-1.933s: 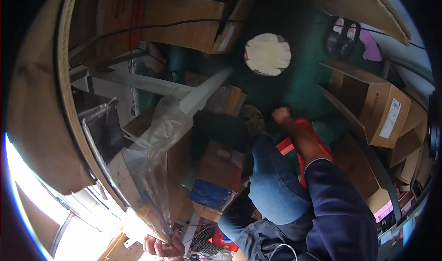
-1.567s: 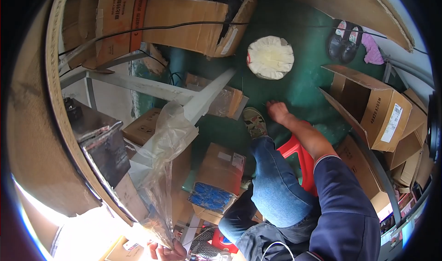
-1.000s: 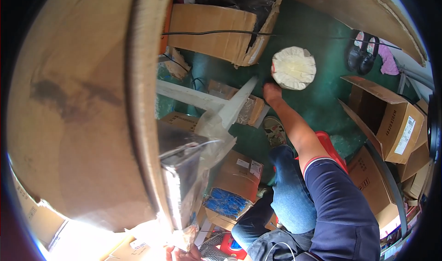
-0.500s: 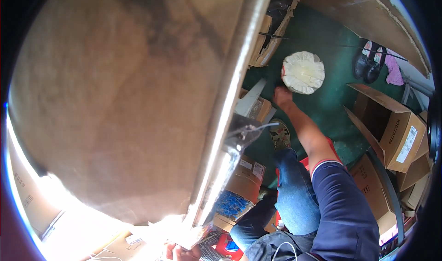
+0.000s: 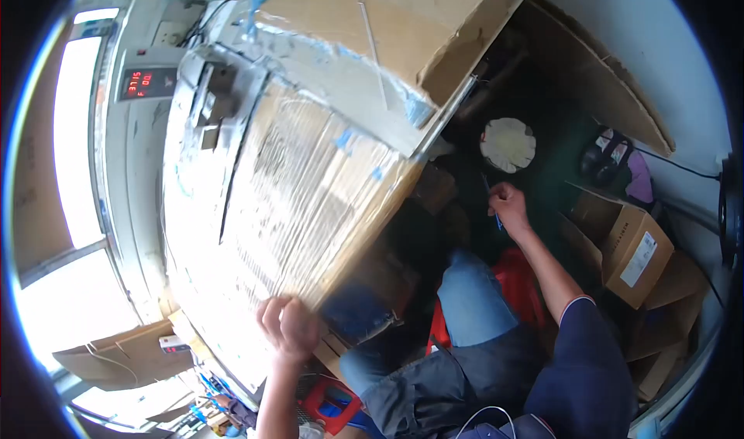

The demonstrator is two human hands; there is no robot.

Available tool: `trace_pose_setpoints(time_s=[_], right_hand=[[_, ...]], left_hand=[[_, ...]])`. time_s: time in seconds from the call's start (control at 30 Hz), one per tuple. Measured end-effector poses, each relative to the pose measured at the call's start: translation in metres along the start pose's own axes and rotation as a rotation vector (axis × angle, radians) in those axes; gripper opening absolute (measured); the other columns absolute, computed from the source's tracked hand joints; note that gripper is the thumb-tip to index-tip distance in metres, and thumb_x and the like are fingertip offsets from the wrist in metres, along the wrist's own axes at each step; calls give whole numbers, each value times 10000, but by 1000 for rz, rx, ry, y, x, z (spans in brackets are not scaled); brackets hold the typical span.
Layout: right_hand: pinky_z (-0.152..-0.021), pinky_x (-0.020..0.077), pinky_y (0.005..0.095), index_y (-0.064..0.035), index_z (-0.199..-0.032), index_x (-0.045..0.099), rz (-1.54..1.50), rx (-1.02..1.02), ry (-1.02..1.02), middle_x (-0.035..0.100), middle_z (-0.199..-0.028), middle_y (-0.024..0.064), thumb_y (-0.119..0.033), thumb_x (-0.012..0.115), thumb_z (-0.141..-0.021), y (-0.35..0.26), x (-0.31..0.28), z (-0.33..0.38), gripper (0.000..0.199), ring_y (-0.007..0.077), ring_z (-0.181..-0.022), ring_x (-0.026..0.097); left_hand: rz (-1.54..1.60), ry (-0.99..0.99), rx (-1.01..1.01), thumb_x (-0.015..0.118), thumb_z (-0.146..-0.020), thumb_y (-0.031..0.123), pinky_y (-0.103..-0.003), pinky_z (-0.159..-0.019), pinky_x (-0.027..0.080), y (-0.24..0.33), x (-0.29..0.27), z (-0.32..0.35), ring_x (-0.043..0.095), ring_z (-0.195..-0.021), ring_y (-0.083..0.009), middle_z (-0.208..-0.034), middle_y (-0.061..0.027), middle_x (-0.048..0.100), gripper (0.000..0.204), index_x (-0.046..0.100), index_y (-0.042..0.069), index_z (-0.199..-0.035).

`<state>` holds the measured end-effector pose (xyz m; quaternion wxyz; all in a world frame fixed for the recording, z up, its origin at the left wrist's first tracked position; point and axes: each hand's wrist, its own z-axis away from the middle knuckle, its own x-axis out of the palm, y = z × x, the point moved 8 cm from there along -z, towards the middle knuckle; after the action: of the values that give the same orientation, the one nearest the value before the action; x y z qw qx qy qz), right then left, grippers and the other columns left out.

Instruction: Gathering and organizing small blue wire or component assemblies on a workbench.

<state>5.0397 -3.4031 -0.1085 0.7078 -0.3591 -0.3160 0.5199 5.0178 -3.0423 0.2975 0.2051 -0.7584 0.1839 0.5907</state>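
Observation:
My right hand (image 5: 508, 206), low over the dark green floor, is closed round a thin blue stick-like thing (image 5: 498, 220), whose exact kind I cannot make out. Just beyond the hand stands a round cream-coloured thing (image 5: 508, 145) with a creased top, apart from the fingers. My left hand (image 5: 288, 329) rests with curled fingers at the near edge of the worktop (image 5: 310, 199), which is covered in cardboard and clear tape. Whether anything is inside those fingers is hidden.
On the worktop are a large cardboard sheet (image 5: 349, 20) and a metal machine (image 5: 221, 98). Open cardboard boxes (image 5: 637, 257) stand at the right, near black shoes (image 5: 604, 156). A red stool (image 5: 518, 284) is under me. A lit red display (image 5: 141, 83) hangs at the far left.
The view has swung up and back from under the worktop edge. My right hand has drawn back from beside the round thing. My left hand now shows fully at the worktop edge.

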Motion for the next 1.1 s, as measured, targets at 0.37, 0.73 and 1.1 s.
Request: trace_pose_setpoints(time_s=[0.37,0.73,1.1], right_hand=[[-624,529,260,30,-892,639,-80,11,-627,653,-751,69,-17,658,-848,-200,108,268,67,119,-636,627],[-633,541,268,18,-889,649,142,109,-829,667,-762,78,-41,667,-836,-114,157,433,81,132,-659,640],[-592,554,310,18,-894,623,413,124,-814,647,-742,95,-61,660,-849,-99,166,473,99,159,-626,634]], left_hand=[[453,274,-446,697,-847,115,-432,-928,454,72,-52,45,572,-1070,-342,-1106,-129,602,330,612,47,-1158],[1886,423,-1196,574,-1014,206,-231,-667,509,187,-1,236,623,-702,-76,-775,-24,653,227,650,-3,-964],[671,754,-848,607,-962,128,-332,-742,520,162,-108,307,650,-813,-218,-904,-97,669,85,623,44,-957]])
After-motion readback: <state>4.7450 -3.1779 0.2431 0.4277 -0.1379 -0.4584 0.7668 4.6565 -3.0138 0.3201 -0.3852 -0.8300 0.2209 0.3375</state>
